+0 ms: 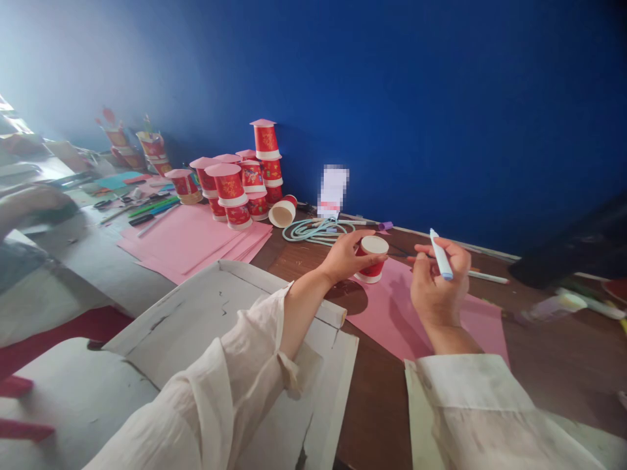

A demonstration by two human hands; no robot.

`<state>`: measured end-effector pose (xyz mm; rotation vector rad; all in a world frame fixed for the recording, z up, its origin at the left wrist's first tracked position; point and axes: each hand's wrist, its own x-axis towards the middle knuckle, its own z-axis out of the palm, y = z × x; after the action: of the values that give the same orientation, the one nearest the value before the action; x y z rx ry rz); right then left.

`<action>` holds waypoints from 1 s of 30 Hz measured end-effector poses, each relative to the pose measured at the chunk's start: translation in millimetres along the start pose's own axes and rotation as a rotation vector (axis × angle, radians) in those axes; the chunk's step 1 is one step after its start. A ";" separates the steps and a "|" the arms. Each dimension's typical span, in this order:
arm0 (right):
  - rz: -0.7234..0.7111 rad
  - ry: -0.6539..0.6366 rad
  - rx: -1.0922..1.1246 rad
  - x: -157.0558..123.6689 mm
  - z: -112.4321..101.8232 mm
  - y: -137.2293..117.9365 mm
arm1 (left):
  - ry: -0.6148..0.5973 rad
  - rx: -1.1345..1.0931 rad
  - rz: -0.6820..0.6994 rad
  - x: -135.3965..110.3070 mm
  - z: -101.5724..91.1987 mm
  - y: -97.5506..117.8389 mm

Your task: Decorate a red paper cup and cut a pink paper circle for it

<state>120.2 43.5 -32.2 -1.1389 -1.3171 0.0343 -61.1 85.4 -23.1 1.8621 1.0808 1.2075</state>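
Note:
My left hand (349, 254) is closed round the side of a red paper cup (371, 266). The cup is upside down, its white base facing up, at the left corner of a pink sheet of paper (386, 320). Over the right part of that sheet, my right hand (441, 281) grips a white marker (441, 256) with its narrow end pointing up, apart from the cup. A thin dark stick-like thing shows between the two hands; I cannot make out what it is.
Stacked red cups (238, 186) with pink paper tops stand against the blue wall. A cup (283, 212) lies on its side near a coiled pale cable (313, 230). Pink sheets (191, 241) and pens (154, 207) lie left. Another person's arm (29, 205) is at far left.

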 end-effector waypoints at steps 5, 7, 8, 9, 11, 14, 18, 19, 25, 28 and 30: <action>0.008 -0.006 -0.016 -2.4 -0.2 -2.0 | -0.014 -0.011 0.008 -0.4 0.7 -1.3; 0.011 -0.007 -0.024 -2.9 -0.6 -1.4 | -0.022 -0.009 0.005 -0.8 0.4 -0.6; 0.013 -0.006 -0.032 -3.0 -0.7 -0.6 | -0.024 -0.008 0.004 -1.0 0.2 -0.3; 0.014 -0.006 -0.041 -3.0 -0.8 0.7 | -0.025 -0.006 0.004 -1.1 0.0 -0.1; 0.019 -0.004 -0.062 -2.9 -0.7 3.8 | -0.028 -0.002 0.005 -1.2 -0.3 0.1; 0.026 -0.003 -0.069 -2.7 -0.3 8.2 | -0.032 0.013 0.008 -1.3 -0.6 0.0; 0.034 -0.018 -0.066 -2.9 -1.0 9.2 | -0.039 0.028 0.000 -1.8 -1.3 1.4; 0.035 -0.021 -0.066 -2.9 -1.3 8.6 | -0.041 0.016 -0.001 -1.9 -1.8 2.1; 0.042 -0.015 -0.026 -1.8 -2.7 3.0 | 0.153 -0.057 0.057 -1.8 -8.6 6.1; 0.055 -0.009 -0.027 -0.8 -3.6 -0.7 | 0.229 0.081 0.189 -1.3 -10.6 5.4; 0.066 -0.008 -0.028 -0.4 -4.7 -3.7 | 0.194 0.176 0.315 -0.6 -9.6 4.1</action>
<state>121.6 38.5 -29.2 -1.2070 -1.2904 0.0690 -69.0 83.8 -16.5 2.1448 1.0496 1.5412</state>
